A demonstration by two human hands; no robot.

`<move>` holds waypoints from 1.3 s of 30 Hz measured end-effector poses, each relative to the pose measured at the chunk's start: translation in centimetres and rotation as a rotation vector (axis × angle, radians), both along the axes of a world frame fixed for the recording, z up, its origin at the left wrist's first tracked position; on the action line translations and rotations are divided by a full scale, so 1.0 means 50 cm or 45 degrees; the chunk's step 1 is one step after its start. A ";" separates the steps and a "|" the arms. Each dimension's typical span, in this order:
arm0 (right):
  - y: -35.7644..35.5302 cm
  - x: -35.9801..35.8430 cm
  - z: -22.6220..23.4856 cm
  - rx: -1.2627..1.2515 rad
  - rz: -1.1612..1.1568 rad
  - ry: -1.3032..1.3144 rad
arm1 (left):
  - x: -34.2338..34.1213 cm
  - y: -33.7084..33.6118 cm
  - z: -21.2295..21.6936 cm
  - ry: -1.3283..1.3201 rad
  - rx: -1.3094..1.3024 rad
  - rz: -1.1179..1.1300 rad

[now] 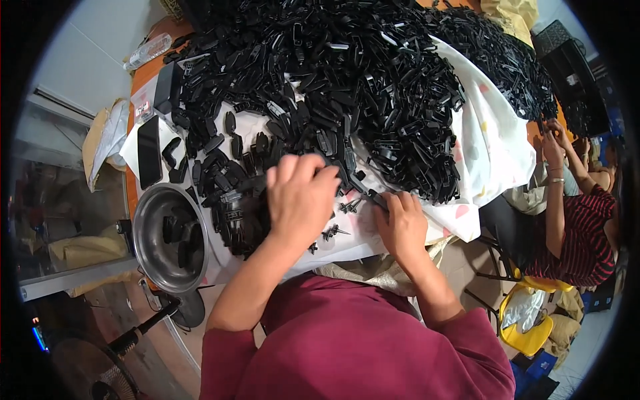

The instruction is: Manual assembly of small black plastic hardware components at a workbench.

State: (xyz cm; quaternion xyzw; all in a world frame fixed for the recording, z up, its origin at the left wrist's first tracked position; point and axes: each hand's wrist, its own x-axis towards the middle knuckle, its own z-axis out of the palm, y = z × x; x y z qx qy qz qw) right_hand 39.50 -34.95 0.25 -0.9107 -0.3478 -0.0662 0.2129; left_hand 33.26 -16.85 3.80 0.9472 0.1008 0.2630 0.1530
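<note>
Dark red sleeves come up from the bottom of the frame, and two bare hands reach onto the surface. At the middle of the frame, the left hand [301,197] is curled over a small black plastic clip piece [339,172] and seems to pinch one with its fingertips. Just right of it, the right hand [402,223] is closed on a thin dark tool or clip [371,195] that pokes out toward the left hand. A few little black screws [335,231] lie between the hands on the white spotted cloth [487,143].

Each clip piece looks light, hard and smooth, so it could slip. I think it is best held by its long sides with the fingertips.

A huge pile of the same black plastic pieces [347,73] fills the top of the frame. A shiny round metal bowl [148,233] sits at the lower left.
</note>
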 end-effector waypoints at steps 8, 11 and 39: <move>-0.025 0.010 0.021 0.440 -0.005 0.553 | 0.047 0.039 0.006 0.218 0.118 -0.341; -0.001 0.009 0.055 1.165 -0.036 1.230 | 0.031 0.021 0.023 0.294 -0.391 -0.275; 0.049 0.007 0.121 0.856 0.599 0.414 | -0.060 0.010 0.072 -0.062 -0.793 -0.457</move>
